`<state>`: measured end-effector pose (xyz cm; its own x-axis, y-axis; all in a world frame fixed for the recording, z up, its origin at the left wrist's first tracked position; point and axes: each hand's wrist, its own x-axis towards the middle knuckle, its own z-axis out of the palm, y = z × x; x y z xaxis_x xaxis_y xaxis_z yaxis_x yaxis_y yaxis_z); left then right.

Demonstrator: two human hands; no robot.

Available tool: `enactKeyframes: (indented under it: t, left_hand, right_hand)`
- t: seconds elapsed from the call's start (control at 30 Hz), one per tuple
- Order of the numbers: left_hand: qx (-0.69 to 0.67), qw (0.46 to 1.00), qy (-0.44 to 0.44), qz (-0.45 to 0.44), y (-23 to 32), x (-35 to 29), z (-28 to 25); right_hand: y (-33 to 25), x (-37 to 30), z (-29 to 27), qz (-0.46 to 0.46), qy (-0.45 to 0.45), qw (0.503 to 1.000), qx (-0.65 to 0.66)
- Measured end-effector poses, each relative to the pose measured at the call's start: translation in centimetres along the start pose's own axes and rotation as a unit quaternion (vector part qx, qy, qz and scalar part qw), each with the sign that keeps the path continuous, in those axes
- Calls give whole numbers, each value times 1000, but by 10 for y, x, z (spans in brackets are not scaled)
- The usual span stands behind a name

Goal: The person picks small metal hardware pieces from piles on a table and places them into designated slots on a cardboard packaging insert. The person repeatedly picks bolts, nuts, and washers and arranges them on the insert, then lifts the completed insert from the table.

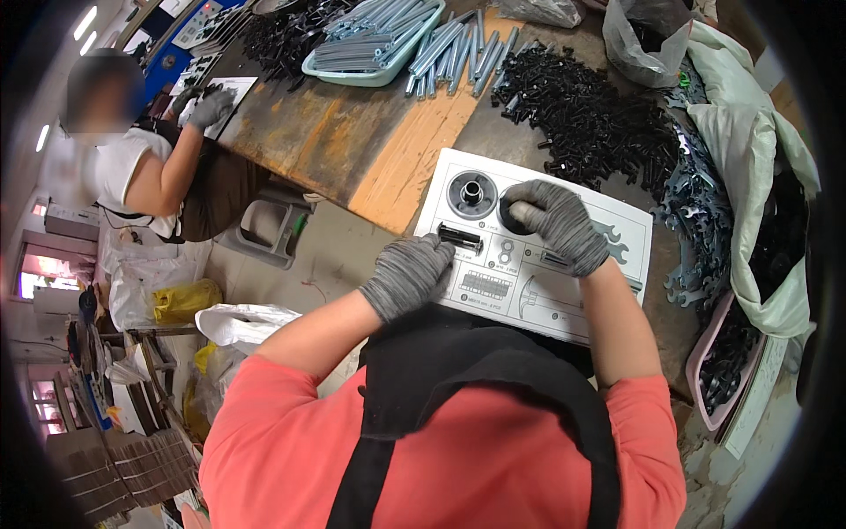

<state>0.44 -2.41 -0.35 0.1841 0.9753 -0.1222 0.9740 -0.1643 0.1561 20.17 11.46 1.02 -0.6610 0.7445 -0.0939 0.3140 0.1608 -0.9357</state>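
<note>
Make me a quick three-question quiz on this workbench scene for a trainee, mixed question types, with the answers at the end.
1. Which hand is nearer the black cylindrical part on the white board?
2. True or false: the right hand is bare.
3. What fills the pale tray? A: bolts. B: silvery tubes. C: wrenches.

Key:
1. The left hand.
2. False; it wears a gray glove.
3. B.

You wear a coral-red top [493, 458] with short sleeves [264, 392], a black apron [467, 348] with dark shoulder straps [361, 489], and ribbed, grey-and-black mottled gloves [385, 295] over your left grip [410, 271] and right grip [561, 222].
</note>
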Motion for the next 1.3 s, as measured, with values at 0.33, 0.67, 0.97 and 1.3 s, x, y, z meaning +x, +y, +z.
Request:
enactKeyframes:
  t: [0.33, 0.67, 0.97, 1.3]
  left_hand:
    - [-581, 814, 9, -1, -2, -7, -14]
    - [-555, 821, 134, 7, -36, -16, 8]
    - [-307, 936, 76, 154, -53, -21, 14]
    - [-271, 949, 67, 147, -36, -10, 21]
  right_hand:
    - [13, -36, 66, 10, -86, 987, 134]
    - [10, -42, 74, -42, -69, 996, -24]
    - [7, -46, 86, -6, -95, 949, -302]
    - [10, -38, 105, -57, -78, 915, -391]
